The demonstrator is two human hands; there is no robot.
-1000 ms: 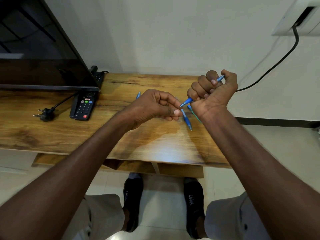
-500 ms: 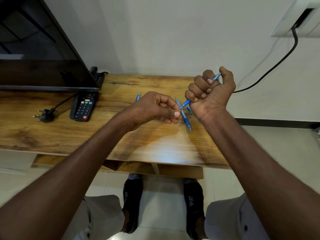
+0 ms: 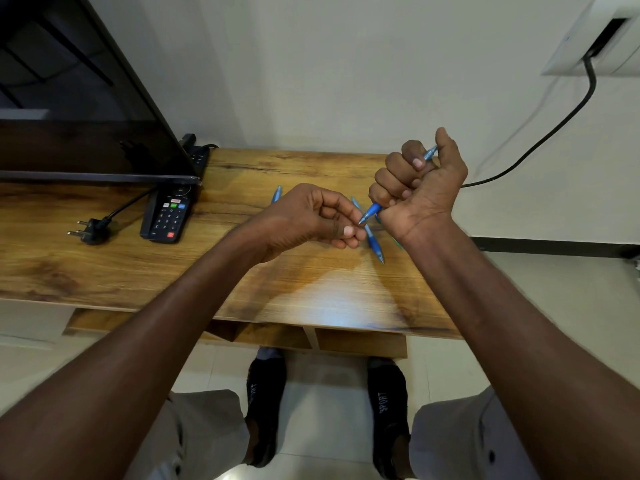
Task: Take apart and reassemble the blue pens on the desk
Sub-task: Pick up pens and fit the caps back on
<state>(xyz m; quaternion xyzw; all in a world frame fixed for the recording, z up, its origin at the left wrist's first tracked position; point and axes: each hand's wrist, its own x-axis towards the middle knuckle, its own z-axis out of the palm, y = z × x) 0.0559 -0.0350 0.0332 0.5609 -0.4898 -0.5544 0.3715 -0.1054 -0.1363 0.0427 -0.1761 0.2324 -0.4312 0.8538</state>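
right hand (image 3: 420, 181) grip: fisted on blue pen (image 3: 370, 213) | left hand (image 3: 311, 218) grip: pinching its tip (contents hidden)

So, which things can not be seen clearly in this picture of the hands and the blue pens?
- Middle of the held pen, head view: wrapped inside the right hand.
- What the left hand pinches at the pen's tip: too small, covered by fingertips.
- Pen behind the left hand: only one end shows.
- Pen on the desk: partly crossed by the hands.
- Remote: top under the screen edge.
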